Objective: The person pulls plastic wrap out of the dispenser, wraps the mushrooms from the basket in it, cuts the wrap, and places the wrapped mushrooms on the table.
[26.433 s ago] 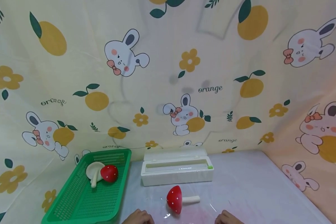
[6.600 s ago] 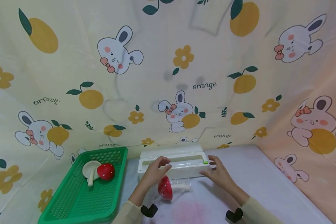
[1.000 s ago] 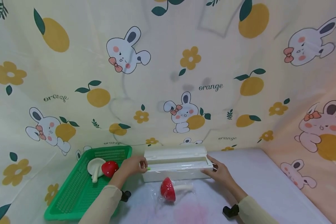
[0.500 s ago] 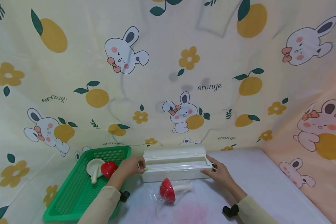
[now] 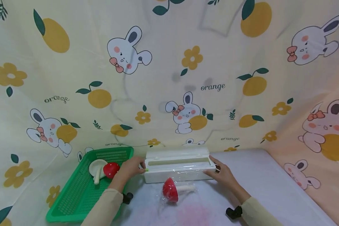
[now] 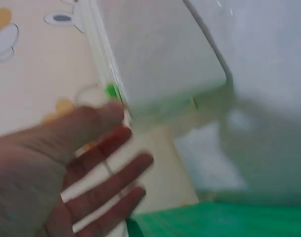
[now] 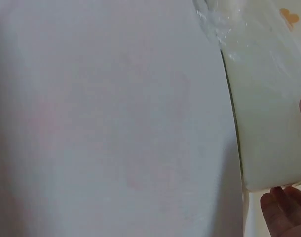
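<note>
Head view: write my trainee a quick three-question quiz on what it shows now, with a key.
1. True or false: the wrapped mushroom lies in front of the white box.
2. Where is the green tab? A) at the box's right end B) at the box's middle C) at the box's left end
3. Which hand is nearer the green basket?

Key: 1. True. 2. C. 3. The left hand.
</note>
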The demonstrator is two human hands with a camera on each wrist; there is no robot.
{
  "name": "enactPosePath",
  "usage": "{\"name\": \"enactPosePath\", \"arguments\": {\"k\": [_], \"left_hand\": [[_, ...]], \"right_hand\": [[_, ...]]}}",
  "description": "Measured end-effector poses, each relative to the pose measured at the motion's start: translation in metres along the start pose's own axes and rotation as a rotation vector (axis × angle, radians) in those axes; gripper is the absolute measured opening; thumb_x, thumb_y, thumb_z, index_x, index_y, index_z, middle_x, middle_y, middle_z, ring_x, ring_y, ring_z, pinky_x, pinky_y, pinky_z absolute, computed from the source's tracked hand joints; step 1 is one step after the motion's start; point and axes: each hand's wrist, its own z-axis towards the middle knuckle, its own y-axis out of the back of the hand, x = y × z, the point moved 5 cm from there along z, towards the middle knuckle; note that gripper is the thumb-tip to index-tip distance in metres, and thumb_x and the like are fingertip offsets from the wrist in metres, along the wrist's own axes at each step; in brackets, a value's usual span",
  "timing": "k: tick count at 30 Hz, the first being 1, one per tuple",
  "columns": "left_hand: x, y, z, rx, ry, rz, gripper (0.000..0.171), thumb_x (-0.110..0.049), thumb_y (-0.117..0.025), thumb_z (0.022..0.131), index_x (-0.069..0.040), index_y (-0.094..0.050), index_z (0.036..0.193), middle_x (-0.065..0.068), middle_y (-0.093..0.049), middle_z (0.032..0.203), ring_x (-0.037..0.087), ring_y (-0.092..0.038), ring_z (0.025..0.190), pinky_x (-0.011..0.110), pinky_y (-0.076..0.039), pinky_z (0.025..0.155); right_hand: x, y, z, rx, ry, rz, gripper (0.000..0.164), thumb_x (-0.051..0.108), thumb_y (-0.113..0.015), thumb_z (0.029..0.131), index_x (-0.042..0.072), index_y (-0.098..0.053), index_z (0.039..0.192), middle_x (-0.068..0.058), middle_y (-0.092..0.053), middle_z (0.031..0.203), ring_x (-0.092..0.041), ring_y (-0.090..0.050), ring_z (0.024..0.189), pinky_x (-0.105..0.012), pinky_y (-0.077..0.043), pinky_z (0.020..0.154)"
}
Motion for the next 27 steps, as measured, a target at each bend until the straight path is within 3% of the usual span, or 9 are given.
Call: {"name": "enactPosePath", "arguments": {"k": [5,8,14,18,23,27], "left_hand": [[-0.016,-0.01,-0.007,-0.111,-0.07,0.091,0.02,-0.019,-0.086,0.091,-0.015,-0.071,0.104,0.004,-0.07,0.102,0.021,-0.063,0.09,0.043,-0.058,0.078],[-0.024,-0.021,-0.01,-0.158,-0.078,0.132,0.026,-0.028,-0.089,0.09,-0.017,-0.07,0.106,0.006,-0.065,0.102,0.023,-0.061,0.093,0.043,-0.056,0.084],[-0.039,-0.033,-0.015,-0.25,-0.06,0.213,0.034,-0.035,-0.093,0.085,-0.019,-0.066,0.099,0.005,-0.058,0.098,0.028,-0.058,0.099,0.048,-0.053,0.091],[-0.047,-0.036,-0.015,-0.309,-0.087,0.269,0.039,-0.033,-0.095,0.083,-0.018,-0.061,0.094,0.004,-0.057,0.095,0.028,-0.059,0.095,0.048,-0.052,0.087],[-0.052,-0.041,-0.016,-0.356,-0.058,0.297,0.033,-0.027,-0.092,0.087,-0.018,-0.06,0.092,0.003,-0.06,0.093,0.026,-0.061,0.093,0.047,-0.052,0.085],[-0.056,-0.043,-0.021,-0.402,-0.053,0.285,0.027,-0.025,-0.09,0.09,-0.019,-0.063,0.089,0.004,-0.062,0.093,0.027,-0.063,0.092,0.048,-0.053,0.085]], "right_hand": [[-0.001,-0.002,-0.001,-0.005,0.015,0.007,0.097,0.041,-0.085,0.094,0.012,-0.032,0.169,-0.026,-0.029,0.172,-0.053,-0.041,0.15,-0.059,-0.043,0.116],[0.001,-0.005,-0.002,-0.009,0.029,0.018,0.093,0.038,-0.084,0.095,0.013,-0.033,0.169,-0.026,-0.03,0.172,-0.051,-0.038,0.152,-0.06,-0.041,0.118],[0.01,-0.012,-0.011,-0.019,0.049,0.002,0.074,0.034,-0.077,0.101,0.013,-0.044,0.164,-0.029,-0.03,0.17,-0.052,-0.029,0.156,-0.063,-0.036,0.12],[0.017,-0.013,-0.017,-0.08,0.125,-0.046,0.061,0.029,-0.076,0.103,0.01,-0.055,0.157,-0.031,-0.025,0.171,-0.057,-0.026,0.155,-0.07,-0.033,0.119],[0.026,-0.013,-0.023,-0.153,0.225,-0.075,0.044,0.022,-0.077,0.101,0.009,-0.07,0.142,-0.031,-0.026,0.17,-0.059,-0.025,0.154,-0.076,-0.029,0.117],[0.03,-0.014,-0.03,-0.175,0.252,-0.092,0.034,0.019,-0.078,0.1,0.009,-0.076,0.133,-0.03,-0.028,0.17,-0.059,-0.027,0.154,-0.077,-0.029,0.116]]}}
